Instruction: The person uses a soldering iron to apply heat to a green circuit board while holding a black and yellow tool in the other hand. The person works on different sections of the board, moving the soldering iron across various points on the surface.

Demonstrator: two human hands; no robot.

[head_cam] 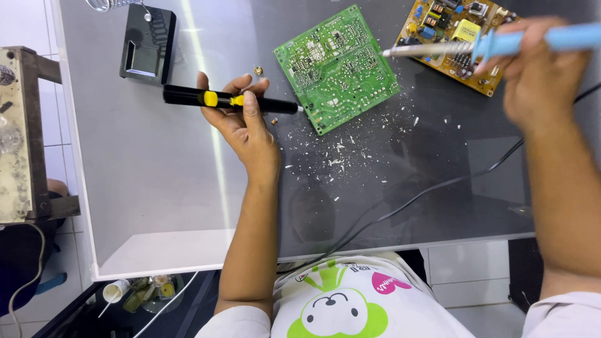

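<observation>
Two circuit boards (pixel 338 67), two hand tools (pixel 228 99)

Upper centre: green circuit board (pixel 337 67) with fine pale tracing. Upper right: yellow-brown circuit board (pixel 456 41) carrying yellow, blue and black parts. Centre left: black desoldering pump (pixel 228 99) with yellow band. Upper right: soldering iron (pixel 501 42), light-blue handle, silvery shaft. Upper left: black stand (pixel 148 44). Grey glossy tabletop (pixel 163 175), speckled with whitish flecks (pixel 338 156). Bottom: white shirt (pixel 350 300), green and pink print.
</observation>
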